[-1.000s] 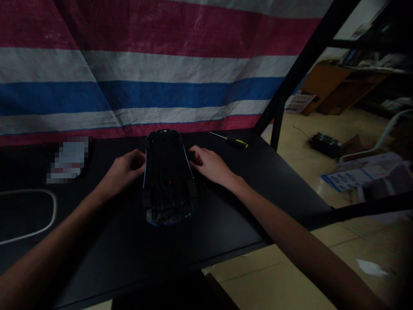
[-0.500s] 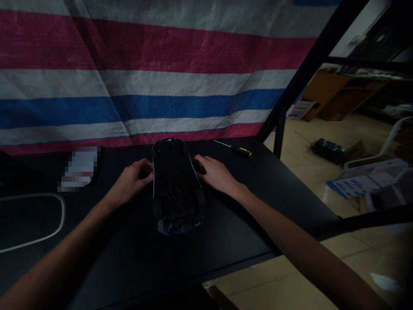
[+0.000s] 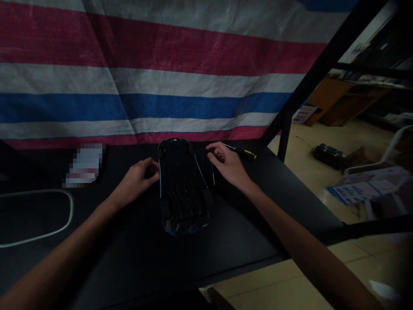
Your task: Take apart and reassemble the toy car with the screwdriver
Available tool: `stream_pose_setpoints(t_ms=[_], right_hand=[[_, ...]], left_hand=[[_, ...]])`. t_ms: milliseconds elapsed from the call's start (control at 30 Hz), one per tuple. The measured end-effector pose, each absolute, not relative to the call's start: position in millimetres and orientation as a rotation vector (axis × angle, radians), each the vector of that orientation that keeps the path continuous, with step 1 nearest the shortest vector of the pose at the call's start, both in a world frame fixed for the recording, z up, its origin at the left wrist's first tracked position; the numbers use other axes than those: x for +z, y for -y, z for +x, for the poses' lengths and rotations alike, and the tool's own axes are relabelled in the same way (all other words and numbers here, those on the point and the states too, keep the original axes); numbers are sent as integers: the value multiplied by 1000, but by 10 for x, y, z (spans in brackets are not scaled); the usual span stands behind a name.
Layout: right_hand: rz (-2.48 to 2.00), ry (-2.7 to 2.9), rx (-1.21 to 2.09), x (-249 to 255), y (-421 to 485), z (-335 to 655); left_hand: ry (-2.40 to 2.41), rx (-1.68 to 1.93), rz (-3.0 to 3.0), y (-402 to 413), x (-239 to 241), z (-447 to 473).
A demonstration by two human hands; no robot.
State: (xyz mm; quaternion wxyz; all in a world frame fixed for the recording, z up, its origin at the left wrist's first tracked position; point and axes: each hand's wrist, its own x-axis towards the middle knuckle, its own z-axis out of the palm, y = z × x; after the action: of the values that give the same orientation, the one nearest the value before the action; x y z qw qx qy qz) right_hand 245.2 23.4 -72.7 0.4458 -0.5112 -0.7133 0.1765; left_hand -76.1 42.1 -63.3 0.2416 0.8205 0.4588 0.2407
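Observation:
A dark toy car [image 3: 183, 185] with blue edges lies upside down in the middle of the black table [image 3: 129, 258], a small red dot on its underside. My left hand [image 3: 138, 181] rests against the car's left side, fingers curled on it near a wheel. My right hand [image 3: 227, 165] is off the car, just to its right, fingers curled in a pinch on a thin pale rod [image 3: 213, 174] that hangs down from them. A screwdriver [image 3: 243, 151] with a yellow and black handle lies just beyond that hand.
A red, white and blue striped tarp [image 3: 161, 86] hangs behind the table. A white cable loop [image 3: 66, 202] and a pixelated white item [image 3: 85, 163] lie at the left. A black frame post [image 3: 284, 137] stands at the table's right corner, with floor clutter beyond.
My right hand has come off the car's right side and moved up and right toward the screwdriver, now with a thin rod in its fingers. The left hand stays on the car.

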Motion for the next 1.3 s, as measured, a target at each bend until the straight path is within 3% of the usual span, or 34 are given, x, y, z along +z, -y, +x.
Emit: stream_pose_setpoints(t_ms=[333,667,933,1300], right_hand=[[-1005,1386,394,-544,-138,2392],[-884,1369,374,-515,-45,2293],[-869,1437,375,-492,28,2261],[-958,1557,274,-379,135,2249]], left_hand=[[-1223,739,2251,-447,-726,-787],[-1299,989,2071,-438,-750,-775],[-1133,969,1788,-346,-703,-687],[-1152,921,1840,-343,-698,-695]])
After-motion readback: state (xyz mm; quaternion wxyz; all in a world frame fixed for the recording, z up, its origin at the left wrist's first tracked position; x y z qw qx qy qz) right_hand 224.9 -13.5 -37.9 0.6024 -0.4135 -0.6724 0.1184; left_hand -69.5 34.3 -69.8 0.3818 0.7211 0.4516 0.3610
